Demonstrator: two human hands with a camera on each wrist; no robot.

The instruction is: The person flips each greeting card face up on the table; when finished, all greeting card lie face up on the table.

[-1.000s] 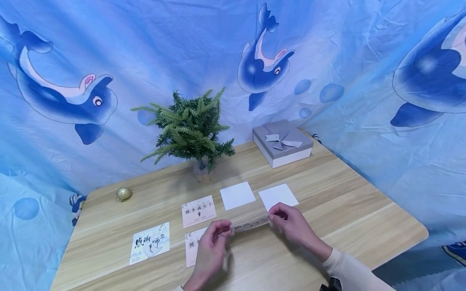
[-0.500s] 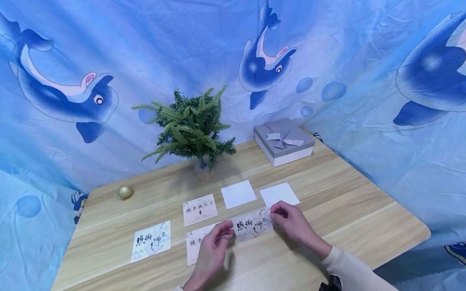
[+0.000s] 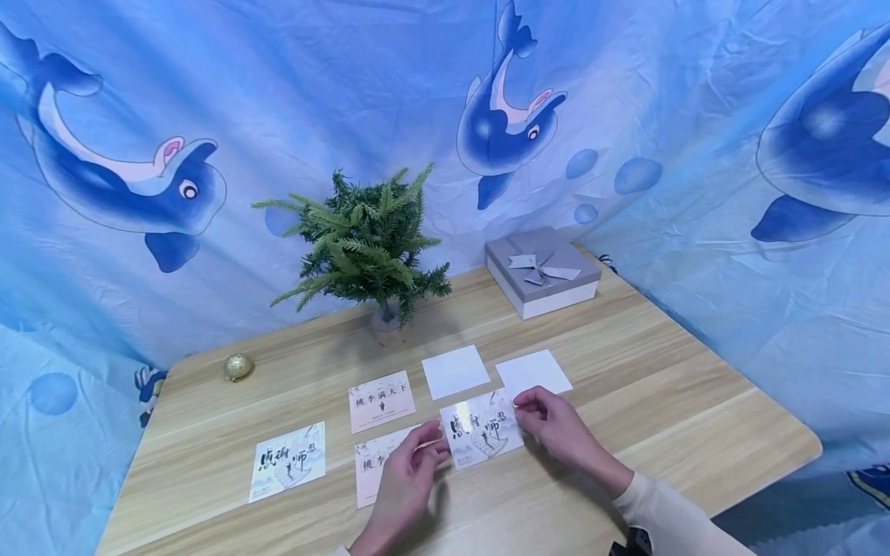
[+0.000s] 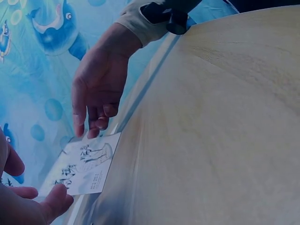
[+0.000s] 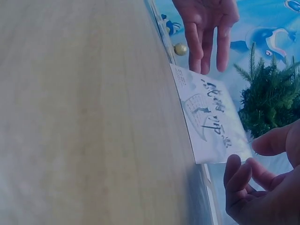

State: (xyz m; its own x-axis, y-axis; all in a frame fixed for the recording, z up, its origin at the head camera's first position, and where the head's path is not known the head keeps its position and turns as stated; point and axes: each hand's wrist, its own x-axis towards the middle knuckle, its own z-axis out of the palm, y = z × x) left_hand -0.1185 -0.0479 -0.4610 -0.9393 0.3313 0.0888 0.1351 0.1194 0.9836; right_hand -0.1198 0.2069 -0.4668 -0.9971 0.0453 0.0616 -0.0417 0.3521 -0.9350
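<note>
Glossy printed card [image 3: 484, 434] is lying near the front of the wooden tabletop [image 3: 626, 371], tilted up slightly. Left hand [image 3: 406, 475] is pinching its left edge; right hand [image 3: 556, 428] is pinching its right edge, below two blank cards [image 3: 455, 371].

Cream ribbed sleeve [image 3: 667, 506], dark wrist strap [image 3: 629, 544]

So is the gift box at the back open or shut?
Shut: the grey lid sits flush on the white gift box, with its bow on top.
</note>
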